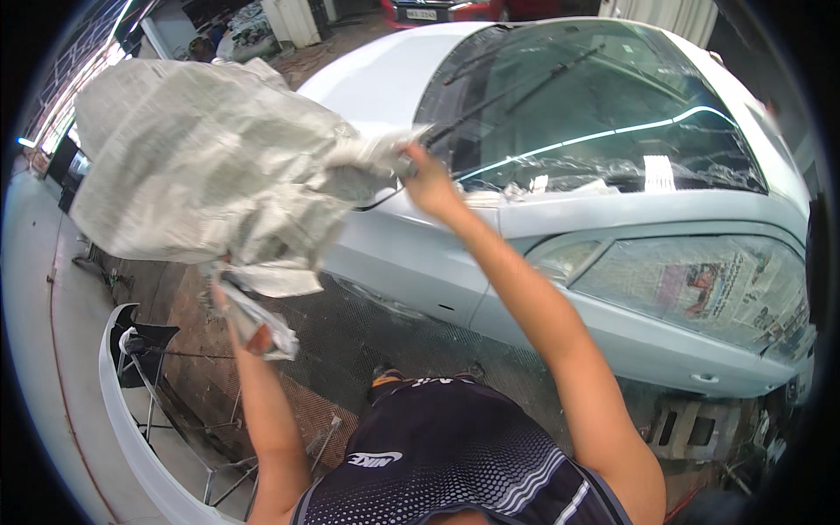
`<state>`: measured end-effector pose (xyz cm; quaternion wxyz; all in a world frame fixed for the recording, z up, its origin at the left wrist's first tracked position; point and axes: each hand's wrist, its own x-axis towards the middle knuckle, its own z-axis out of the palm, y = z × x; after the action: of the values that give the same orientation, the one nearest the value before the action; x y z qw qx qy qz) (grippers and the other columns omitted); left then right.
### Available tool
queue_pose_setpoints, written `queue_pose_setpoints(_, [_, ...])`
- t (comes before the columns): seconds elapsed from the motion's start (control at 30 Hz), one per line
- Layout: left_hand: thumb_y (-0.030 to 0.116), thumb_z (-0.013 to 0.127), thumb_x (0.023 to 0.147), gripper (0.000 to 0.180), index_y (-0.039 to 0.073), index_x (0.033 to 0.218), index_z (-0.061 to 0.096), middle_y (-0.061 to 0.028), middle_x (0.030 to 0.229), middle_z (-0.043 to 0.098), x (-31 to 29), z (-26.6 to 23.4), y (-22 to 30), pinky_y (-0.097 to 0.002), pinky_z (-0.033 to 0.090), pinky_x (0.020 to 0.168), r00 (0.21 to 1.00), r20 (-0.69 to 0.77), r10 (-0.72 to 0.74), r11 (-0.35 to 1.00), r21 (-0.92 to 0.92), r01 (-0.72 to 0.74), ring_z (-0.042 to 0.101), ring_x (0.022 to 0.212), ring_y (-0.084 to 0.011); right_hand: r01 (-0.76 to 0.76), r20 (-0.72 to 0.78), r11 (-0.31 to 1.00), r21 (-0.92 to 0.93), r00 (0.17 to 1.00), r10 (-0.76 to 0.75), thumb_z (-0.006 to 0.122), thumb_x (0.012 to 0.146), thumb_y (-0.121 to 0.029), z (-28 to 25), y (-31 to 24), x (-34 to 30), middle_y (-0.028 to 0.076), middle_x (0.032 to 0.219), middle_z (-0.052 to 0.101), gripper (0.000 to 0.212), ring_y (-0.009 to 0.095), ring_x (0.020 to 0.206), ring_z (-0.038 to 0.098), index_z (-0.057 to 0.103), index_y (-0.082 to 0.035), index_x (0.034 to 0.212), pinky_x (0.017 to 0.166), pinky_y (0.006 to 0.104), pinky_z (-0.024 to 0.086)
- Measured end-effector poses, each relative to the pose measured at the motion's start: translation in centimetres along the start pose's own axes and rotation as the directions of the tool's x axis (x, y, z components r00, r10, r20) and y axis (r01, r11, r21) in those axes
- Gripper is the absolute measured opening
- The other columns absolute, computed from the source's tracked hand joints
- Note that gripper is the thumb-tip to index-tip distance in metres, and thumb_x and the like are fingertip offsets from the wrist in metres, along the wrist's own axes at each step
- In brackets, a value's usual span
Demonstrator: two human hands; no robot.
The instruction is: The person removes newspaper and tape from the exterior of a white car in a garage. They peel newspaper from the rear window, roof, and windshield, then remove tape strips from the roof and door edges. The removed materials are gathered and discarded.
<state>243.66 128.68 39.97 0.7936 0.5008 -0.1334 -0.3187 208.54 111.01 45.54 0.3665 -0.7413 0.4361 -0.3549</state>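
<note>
Crumpled sheet, large, thin and pale grey-white, billowing in the air at the upper left, in front of the person and beside the front of a car. It looks like paper or thin plastic — motion blur makes it hard to tell which. Broad, shallow creases cross its rounded bulk, faint darker bands show through, and its lower edge hangs in loose, ragged folds. Toward the right it narrows into a tight twist.

The right hand, arm stretched out over the car's side, is closed around that twisted end, close to the windshield. The left hand, blurred and partly hidden, grasps the sheet's lower edge; a folded, printed piece with an orange-red patch hangs by its wrist.

The car is matte pale grey along its side, with newspaper across the side window. A curved white panel stands at lower left.
</note>
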Motion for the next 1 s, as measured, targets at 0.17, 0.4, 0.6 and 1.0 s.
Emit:
queue_pose_setpoints(0.17, [0.049, 0.05, 0.098, 0.062, 0.005, 0.141, 0.047, -0.0145, 0.12, 0.062, -0.2, -2.8, -5.3, -0.0381, 0.059, 0.084, 0.91, 0.206, -0.36, 0.931, 0.146, 0.335, 0.067, 0.092, -0.0249, -0.062, 0.249, 0.922, 0.382, 0.968, -0.038, 0.082, 0.076, -0.055, 16.3, -1.5, -3.4, 0.029, 0.154, 0.029, 0.115, 0.044, 0.139, 0.04, 0.019, 0.005, 0.152, 0.117, 0.0478, 0.033])
queue_pose_setpoints(0.4, [0.039, 0.061, 0.096, 0.056, 0.001, 0.136, 0.053, -0.0139, 0.115, 0.065, 3.4, -10.8, -4.5, -0.0358, 0.057, 0.083, 0.82, 0.279, -0.499, 0.753, 0.609, 0.251, 0.067, 0.095, -0.0256, -0.006, 0.016, 0.823, 0.568, 1.0, -0.003, 0.085, 0.076, -0.037, 35.0, -2.9, -4.8, 0.018, 0.125, 0.063, 0.08, 0.03, 0.111, 0.063, 0.047, 0.004, 0.133, 0.099, 0.041, 0.048])
queue_pose_setpoints(0.6, [0.029, 0.067, 0.097, 0.044, -0.001, 0.128, 0.058, -0.0089, 0.112, 0.066, 3.2, -15.0, -3.6, -0.0305, 0.053, 0.08, 0.909, 0.206, -0.362, 0.92, 0.238, 0.313, 0.066, 0.092, -0.0177, -0.119, -0.068, 0.993, 0.019, 0.99, 0.12, 0.076, 0.076, -0.028, 42.4, -6.5, -4.0, 0.025, 0.106, 0.066, 0.054, 0.045, 0.099, 0.064, 0.056, 0.001, 0.117, 0.086, 0.0495, 0.051])
queue_pose_setpoints(1.0, [0.02, 0.054, 0.104, 0.046, -0.009, 0.139, 0.05, -0.0216, 0.127, 0.065, 0.6, -19.4, -1.5, -0.0347, 0.046, 0.099, 0.924, 0.376, 0.065, 0.604, 0.722, -0.336, 0.063, 0.116, -0.0258, 0.249, -0.007, 0.918, -0.309, 0.965, -0.264, 0.074, 0.074, -0.028, 45.4, -7.0, -2.7, 0.014, 0.113, 0.056, 0.048, 0.035, 0.084, 0.068, 0.057, -0.002, 0.111, 0.065, 0.0465, 0.056])
